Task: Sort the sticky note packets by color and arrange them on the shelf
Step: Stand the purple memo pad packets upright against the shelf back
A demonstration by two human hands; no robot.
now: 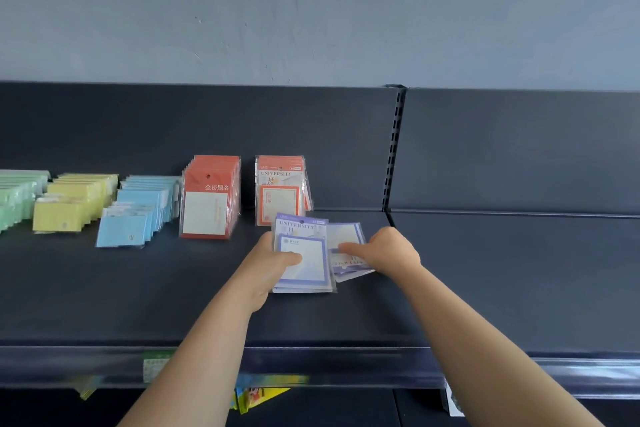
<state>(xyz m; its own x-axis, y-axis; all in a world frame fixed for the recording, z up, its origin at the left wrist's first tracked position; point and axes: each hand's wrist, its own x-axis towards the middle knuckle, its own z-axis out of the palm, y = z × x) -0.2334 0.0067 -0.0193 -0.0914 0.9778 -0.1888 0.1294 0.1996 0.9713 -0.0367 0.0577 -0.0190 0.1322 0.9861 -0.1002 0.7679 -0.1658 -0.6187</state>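
Green packs point(17, 198), yellow packs point(72, 201), blue packs point(138, 211) and red packs point(209, 198) sit in rows on the dark shelf point(138, 288). Just in front of the red ones, the left hand point(273, 260) curls its fingers round a purple stack point(301, 253), thumb on the front. Beside it, the right hand point(384, 250) pinches one more purple pack point(346, 236), thumb on top, down by the shelf.

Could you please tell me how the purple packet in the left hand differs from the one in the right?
The left packet reads upright; the right packet is upside down. The left packet tops a stack in the left hand; the right packet sits askew in the right hand. Both are purple.
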